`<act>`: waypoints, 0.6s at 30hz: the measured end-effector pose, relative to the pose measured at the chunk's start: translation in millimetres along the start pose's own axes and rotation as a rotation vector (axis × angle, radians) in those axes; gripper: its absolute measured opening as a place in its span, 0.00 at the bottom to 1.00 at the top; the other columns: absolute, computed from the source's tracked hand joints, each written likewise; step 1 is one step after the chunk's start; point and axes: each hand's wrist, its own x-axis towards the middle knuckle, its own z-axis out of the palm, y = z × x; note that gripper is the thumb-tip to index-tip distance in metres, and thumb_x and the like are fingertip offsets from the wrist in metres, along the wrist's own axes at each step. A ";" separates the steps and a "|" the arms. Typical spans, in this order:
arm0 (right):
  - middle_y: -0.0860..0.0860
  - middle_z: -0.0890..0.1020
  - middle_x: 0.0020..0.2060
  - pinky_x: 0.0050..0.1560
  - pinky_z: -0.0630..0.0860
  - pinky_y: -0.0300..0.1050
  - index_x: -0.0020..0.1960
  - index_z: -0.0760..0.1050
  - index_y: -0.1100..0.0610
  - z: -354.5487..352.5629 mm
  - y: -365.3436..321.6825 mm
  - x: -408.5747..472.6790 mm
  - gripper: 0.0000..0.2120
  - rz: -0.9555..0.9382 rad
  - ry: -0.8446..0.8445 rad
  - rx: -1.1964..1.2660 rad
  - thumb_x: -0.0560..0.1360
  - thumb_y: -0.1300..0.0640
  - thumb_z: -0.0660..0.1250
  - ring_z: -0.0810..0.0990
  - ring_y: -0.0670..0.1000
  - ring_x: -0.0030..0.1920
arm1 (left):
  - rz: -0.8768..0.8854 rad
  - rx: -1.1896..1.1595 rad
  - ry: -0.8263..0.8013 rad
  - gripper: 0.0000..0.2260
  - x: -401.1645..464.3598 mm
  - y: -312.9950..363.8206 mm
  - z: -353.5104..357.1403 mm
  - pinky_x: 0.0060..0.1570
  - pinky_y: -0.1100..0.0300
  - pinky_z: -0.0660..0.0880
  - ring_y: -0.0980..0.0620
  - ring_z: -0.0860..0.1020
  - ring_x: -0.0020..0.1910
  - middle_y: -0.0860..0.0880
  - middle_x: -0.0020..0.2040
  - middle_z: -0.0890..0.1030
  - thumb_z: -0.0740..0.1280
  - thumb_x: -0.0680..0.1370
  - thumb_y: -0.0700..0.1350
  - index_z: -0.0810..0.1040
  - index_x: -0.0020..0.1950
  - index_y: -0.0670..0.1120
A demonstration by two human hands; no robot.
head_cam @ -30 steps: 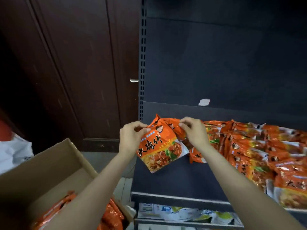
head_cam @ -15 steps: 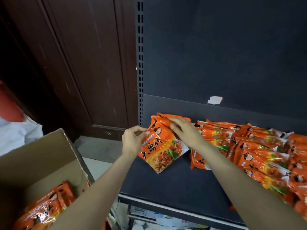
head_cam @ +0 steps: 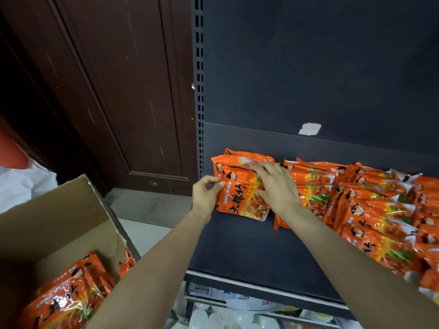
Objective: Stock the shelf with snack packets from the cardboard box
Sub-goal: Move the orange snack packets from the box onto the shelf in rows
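Note:
An orange snack packet lies at the left end of the dark shelf, on top of other orange packets. My left hand pinches its left edge between thumb and fingers. My right hand lies flat across the packet's right side, fingers stretched toward its top edge. A row of several orange packets fills the shelf to the right. The cardboard box stands open at the lower left with more orange packets inside.
A dark wooden door stands left of the shelf's slotted upright. A torn white label sticks to the back panel. A lower shelf holds pale goods. White cloth shows at the far left.
The packet went from tilted and lifted to lying flat and squared on the shelf's left end. My right hand moved from its top corner to flat across it. The view shifted left and down.

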 end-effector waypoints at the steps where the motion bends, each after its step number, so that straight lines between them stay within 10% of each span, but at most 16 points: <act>1: 0.47 0.69 0.67 0.71 0.56 0.47 0.72 0.62 0.49 1.7 0.1 -1.1 0.33 -0.007 0.015 -0.021 0.71 0.60 0.71 0.66 0.50 0.67 | 0.007 0.030 -0.009 0.05 0.4 -1.1 0.0 0.34 0.67 0.76 0.51 0.78 0.42 0.46 0.45 0.79 0.67 0.75 0.35 0.75 0.43 0.44; 11: 0.49 0.64 0.71 0.73 0.38 0.53 0.75 0.55 0.52 5.1 -10.2 -5.7 0.39 0.024 -0.021 -0.076 0.70 0.50 0.71 0.61 0.49 0.72 | 0.035 0.457 -0.135 0.21 -2.2 14.2 -1.1 0.55 0.63 0.70 0.52 0.73 0.63 0.49 0.63 0.76 0.71 0.74 0.42 0.70 0.64 0.45; 18: 0.50 0.74 0.57 0.54 0.73 0.48 0.62 0.73 0.54 -8.5 -56.2 -24.4 0.17 -0.040 0.112 0.366 0.73 0.58 0.67 0.72 0.52 0.58 | 0.383 0.743 0.054 0.12 -37.5 38.2 -42.9 0.54 0.63 0.71 0.52 0.77 0.54 0.48 0.54 0.80 0.68 0.74 0.41 0.76 0.57 0.45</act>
